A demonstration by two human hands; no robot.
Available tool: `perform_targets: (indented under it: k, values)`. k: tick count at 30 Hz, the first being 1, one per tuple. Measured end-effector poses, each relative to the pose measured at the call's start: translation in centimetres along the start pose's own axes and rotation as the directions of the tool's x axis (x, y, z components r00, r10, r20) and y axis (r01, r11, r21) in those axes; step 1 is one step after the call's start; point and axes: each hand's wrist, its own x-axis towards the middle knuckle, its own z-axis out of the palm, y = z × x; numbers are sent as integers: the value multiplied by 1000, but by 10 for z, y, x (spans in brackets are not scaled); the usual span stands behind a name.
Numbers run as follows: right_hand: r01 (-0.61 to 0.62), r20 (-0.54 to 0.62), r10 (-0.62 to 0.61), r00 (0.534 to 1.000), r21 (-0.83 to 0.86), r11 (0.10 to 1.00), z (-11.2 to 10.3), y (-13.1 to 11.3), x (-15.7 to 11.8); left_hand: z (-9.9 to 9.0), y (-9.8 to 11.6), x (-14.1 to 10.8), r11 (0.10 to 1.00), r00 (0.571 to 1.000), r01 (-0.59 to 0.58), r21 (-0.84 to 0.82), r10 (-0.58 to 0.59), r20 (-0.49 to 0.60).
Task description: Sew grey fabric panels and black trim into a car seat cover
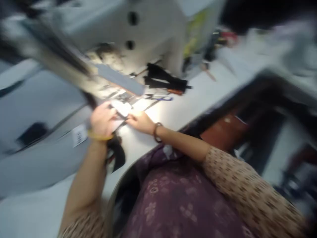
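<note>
Under the lit needle area of a sewing machine, both hands meet at a small dark strip of fabric. My left hand, with a yellow band at the wrist, is closed at the strip's left end. My right hand, with a dark bracelet, pinches its right end. A glaring white piece lies just beyond the fingers; blur and glare hide what it is. Below my left hand, a black piece of fabric hangs over the table edge.
Thread snips with a blue handle lie right of the needle area, beside black strips. A grey-blue flat bar slants above the hands. Grey fabric with a white barcode label covers the left side. The white tabletop runs right.
</note>
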Motion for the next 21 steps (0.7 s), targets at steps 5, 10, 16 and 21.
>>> perform_targets:
  k: [5, 10, 16, 21]
  values:
    - [31, -92, -23, 996, 92, 995, 0, 8, 11, -15, -22, 16, 913, 985, 80, -399, -134, -111]
    - [13, -95, -1, 995, 128, 992, 0, 7, 6, -14, -16, 10, 847, 991, 99, -523, -134, -29]
    - [-48, -83, 56, 995, 98, 994, -5, 1, 6, -14, -15, 10, 858, 988, 105, -503, -146, -42]
    - [-80, -53, 85, 995, 89, 993, -4, -1, 6, -13, -18, 11, 862, 990, 99, -497, -135, -37]
